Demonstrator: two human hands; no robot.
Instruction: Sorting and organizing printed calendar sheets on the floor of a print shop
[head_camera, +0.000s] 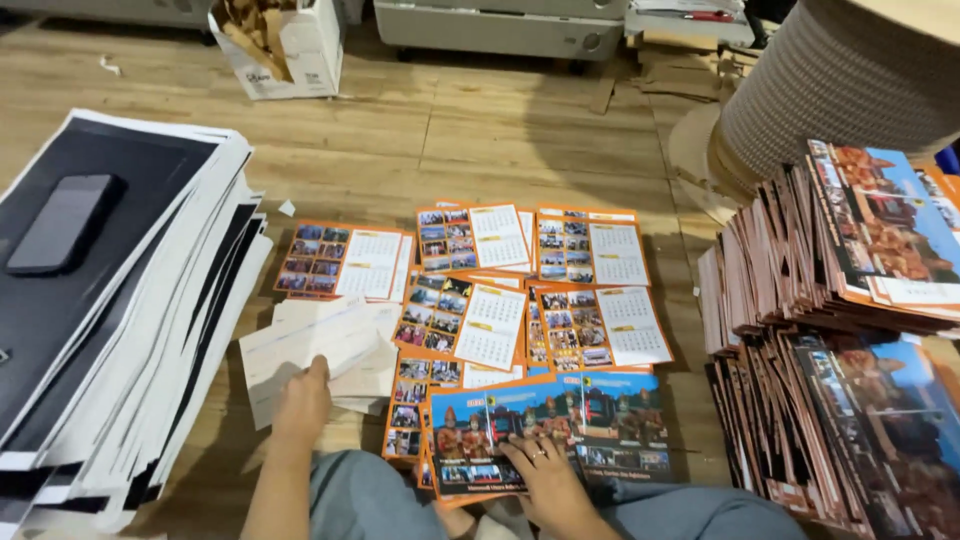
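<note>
My left hand (301, 404) lies flat on a loose pile of plain white sheets (320, 352) on the wooden floor. My right hand (546, 470) presses its spread fingers on a blue picture cover sheet (560, 425) that tops a pile in front of my knees. Beyond it lie several small piles of orange calendar pages (520, 290) with photo grids and date tables, set out in rows. Neither hand grips anything.
A tall slanted stack of black-and-white boards (130, 320) stands at the left, with a dark phone (62, 224) on top. Tall stacks of printed calendars (840, 330) fill the right. A big ribbed roll (850, 80) and a cardboard box (285, 45) sit at the back.
</note>
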